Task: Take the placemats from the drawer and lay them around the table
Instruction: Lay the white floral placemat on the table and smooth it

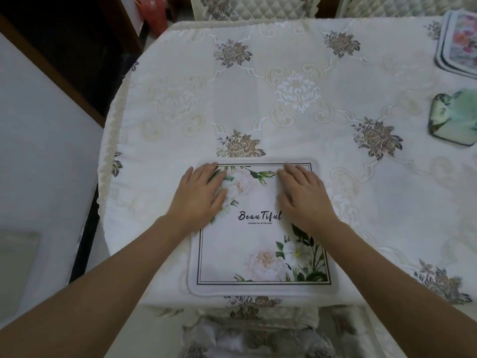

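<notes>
A white placemat (247,244) with printed flowers and the word "Beautiful" lies flat near the table's front edge. My left hand (200,195) rests palm down on its upper left part, fingers apart. On its upper right part my right hand (303,195) presses flat in the same way. Neither hand grips anything. A stack of further placemats (459,42) with a pink flower print sits at the table's far right corner. The table (284,99) wears a cream embroidered cloth.
A green, glossy, faceted object (454,117) lies at the right edge of the table. Quilted chair backs (247,6) stand behind the far side, and a chair seat (253,332) sits just below the front edge. A dark wooden frame runs along the left.
</notes>
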